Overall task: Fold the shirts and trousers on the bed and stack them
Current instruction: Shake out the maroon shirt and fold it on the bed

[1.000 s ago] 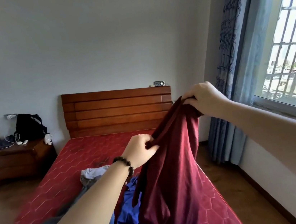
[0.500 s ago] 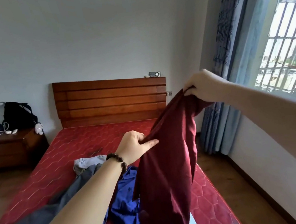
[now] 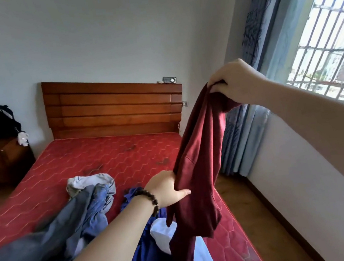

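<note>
Head view. The right hand grips the top edge of the maroon garment, fingers curled over the bunched cloth, raised at far right in front of the curtain. The left hand, with a bead bracelet at the wrist, pinches the garment's left edge lower down, thumb pointing right across the fabric. Compared with half a second ago, the left hand has dropped lower and nearer along that edge, the right hand has held its height, and the garment now hangs longer between the two grips, its lower end dangling over the near right part of the bed.

On the red mattress lie a grey garment at near left, a pale crumpled garment just beyond it, a blue garment under the left forearm, and a white piece beside the maroon cloth's hanging end. The far half of the mattress, up to the wooden headboard, carries no clothing. The bed's right edge runs alongside a strip of wooden floor below the window wall. A nightstand stands far left.
</note>
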`<act>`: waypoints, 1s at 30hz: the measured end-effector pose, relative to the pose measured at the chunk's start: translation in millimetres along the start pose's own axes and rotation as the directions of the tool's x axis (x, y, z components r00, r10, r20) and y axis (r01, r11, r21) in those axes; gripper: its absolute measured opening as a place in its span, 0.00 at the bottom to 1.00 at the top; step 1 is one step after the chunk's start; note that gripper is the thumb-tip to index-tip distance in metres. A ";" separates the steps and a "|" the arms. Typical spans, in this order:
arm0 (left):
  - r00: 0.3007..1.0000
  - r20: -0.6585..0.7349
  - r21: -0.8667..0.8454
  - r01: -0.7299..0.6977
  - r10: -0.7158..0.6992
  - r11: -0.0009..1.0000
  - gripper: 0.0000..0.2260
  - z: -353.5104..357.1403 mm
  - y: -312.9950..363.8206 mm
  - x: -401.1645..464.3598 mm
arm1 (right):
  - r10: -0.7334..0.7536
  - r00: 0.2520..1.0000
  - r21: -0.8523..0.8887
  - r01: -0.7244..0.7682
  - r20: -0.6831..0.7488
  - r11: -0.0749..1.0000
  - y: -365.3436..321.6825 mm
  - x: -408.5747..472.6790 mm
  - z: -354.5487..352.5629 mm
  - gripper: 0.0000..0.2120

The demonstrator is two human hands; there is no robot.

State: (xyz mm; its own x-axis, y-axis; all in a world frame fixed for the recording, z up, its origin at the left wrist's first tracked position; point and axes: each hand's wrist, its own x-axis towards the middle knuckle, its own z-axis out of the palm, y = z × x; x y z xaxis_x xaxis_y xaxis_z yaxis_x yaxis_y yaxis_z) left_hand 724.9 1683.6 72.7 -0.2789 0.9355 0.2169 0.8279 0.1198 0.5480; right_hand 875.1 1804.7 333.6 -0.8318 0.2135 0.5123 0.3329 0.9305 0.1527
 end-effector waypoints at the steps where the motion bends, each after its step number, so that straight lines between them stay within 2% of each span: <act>1: 1.000 0.008 0.047 0.005 -0.005 0.999 0.16 2.6 0.0 1.9 | 0.007 1.000 -0.005 -0.007 -0.012 1.000 4.5 -1.7 -2.8 0.10; 3: 1.000 0.027 0.119 0.012 -0.016 0.993 0.17 5.7 0.3 5.4 | 0.013 1.000 -0.031 -0.013 -0.022 0.999 15.5 -5.9 -8.3 0.09; 5: 1.000 0.022 0.176 0.014 -0.019 0.984 0.14 2.5 -3.5 8.3 | 0.035 0.999 -0.067 -0.036 -0.016 0.997 28.2 -11.0 -13.5 0.09; 8: 0.993 -0.112 0.224 0.071 -0.047 0.972 0.19 -19.9 -12.0 12.1 | 0.105 0.994 -0.072 -0.108 -0.034 0.992 47.4 -21.4 -22.2 0.08; 11: 0.946 -0.318 0.162 0.114 -0.058 0.980 0.19 -45.1 -26.7 15.4 | 0.205 0.975 -0.068 -0.211 -0.085 0.975 66.7 -33.3 -27.5 0.08; 14: 0.954 -0.298 0.182 0.090 -0.032 0.979 0.21 -53.8 -33.4 12.2 | 0.277 0.959 -0.091 -0.282 -0.062 0.955 79.0 -45.9 -24.0 0.09; 17: 0.929 -0.367 0.068 0.080 -0.050 0.994 0.18 -58.7 -41.4 11.3 | 0.299 0.952 -0.055 -0.302 -0.055 0.952 87.2 -56.4 -19.0 0.08; 20: 0.936 -0.348 0.053 0.067 -0.044 0.996 0.18 -64.3 -46.3 9.8 | 0.346 0.938 -0.051 -0.347 -0.028 0.937 96.3 -62.3 -14.4 0.08; 23: 0.939 -0.336 -0.005 0.073 -0.070 0.997 0.20 -68.1 -49.7 8.8 | 0.394 0.916 -0.012 -0.396 -0.074 0.918 103.7 -67.3 -8.6 0.07; 25: 0.949 -0.304 -0.019 0.088 -0.090 0.996 0.22 -65.7 -48.6 8.3 | 0.385 0.922 -0.040 -0.386 -0.029 0.921 108.6 -74.1 -1.3 0.07; 30: 0.910 -0.389 -0.286 0.028 -0.143 0.958 0.27 -44.7 -46.7 6.7 | 0.464 0.885 0.025 -0.465 0.042 0.885 130.8 -101.5 22.1 0.05</act>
State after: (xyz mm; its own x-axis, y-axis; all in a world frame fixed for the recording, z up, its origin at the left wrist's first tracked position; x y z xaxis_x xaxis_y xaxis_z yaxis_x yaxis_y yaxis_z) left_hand 662.7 1669.5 84.7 -0.5620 0.7046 0.4333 0.6457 0.0462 0.7622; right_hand 993.2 1911.3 282.9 -0.5999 0.6333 0.4889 0.6705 0.7314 -0.1247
